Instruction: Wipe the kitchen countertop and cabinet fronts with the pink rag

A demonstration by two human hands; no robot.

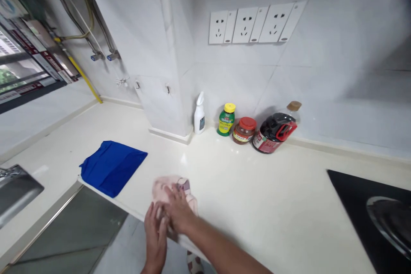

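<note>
A pale pink cloth (160, 187) with a darker printed patch lies rumpled on the counter near its front edge. My right hand (180, 210) rests on top of it, palm down, with the fingers stretched out and spread. Close against its left side is my left hand (156, 224), its fingers bent at the cloth's near edge by the counter's rim. Part of the cloth is hidden beneath both hands. To the left, a folded blue cloth or bag (112, 167) lies flat on the counter.
Along the wall stand a white spray bottle (199, 117), a green bottle with yellow cap (226, 120), a red-lidded jar (244, 131) and a large dark sauce bottle (274, 132). A black cooktop (349, 197) is at right, a metal sink (22, 192) at left.
</note>
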